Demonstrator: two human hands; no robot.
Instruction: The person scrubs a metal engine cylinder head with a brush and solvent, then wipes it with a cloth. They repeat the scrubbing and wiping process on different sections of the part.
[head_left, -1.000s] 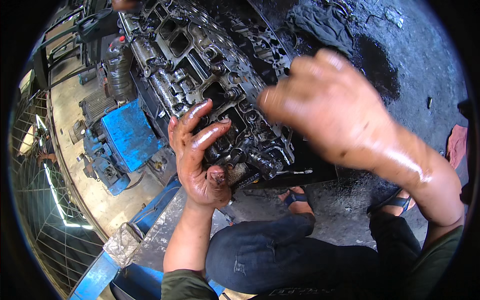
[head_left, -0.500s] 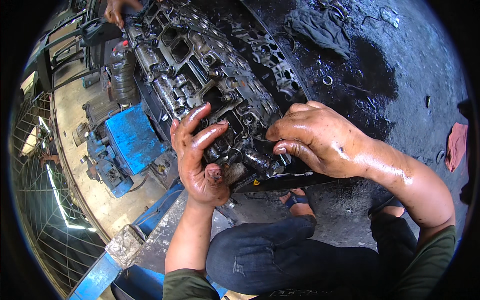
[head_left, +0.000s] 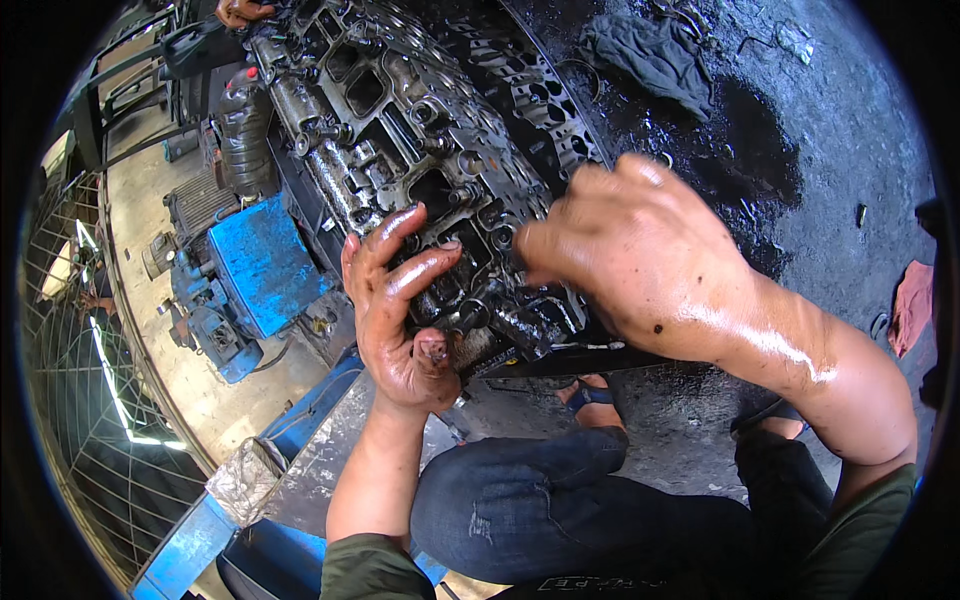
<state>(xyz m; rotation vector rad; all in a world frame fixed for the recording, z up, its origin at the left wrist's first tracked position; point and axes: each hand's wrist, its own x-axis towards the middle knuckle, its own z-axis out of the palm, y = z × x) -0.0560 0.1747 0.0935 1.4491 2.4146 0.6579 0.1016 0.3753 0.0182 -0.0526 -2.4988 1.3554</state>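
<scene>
A long, oily metal cylinder head (head_left: 385, 135) runs from the upper left to the middle of the view, coated in dark oil. At its near end is my left hand (head_left: 395, 310), fingers spread along its left side and thumb apart, the skin shiny with oil. My right hand (head_left: 640, 255) is over the right side of that same end, with fingers curled in and slightly blurred. Whatever its fingertips hold is hidden behind the hand. Another person's hand (head_left: 243, 10) touches the far end of the cylinder head.
A flat metal plate with holes (head_left: 550, 105) lies right of the cylinder head. Dark oil wets the floor near a grey rag (head_left: 650, 60); a red cloth (head_left: 910, 305) lies far right. Left are a blue machine (head_left: 265, 265) and a wire mesh guard (head_left: 95, 450).
My right hand has risen and turned over, its knuckles now further up the cylinder head's side. My left hand stays in place. The other person's hand has shifted slightly at the far end.
</scene>
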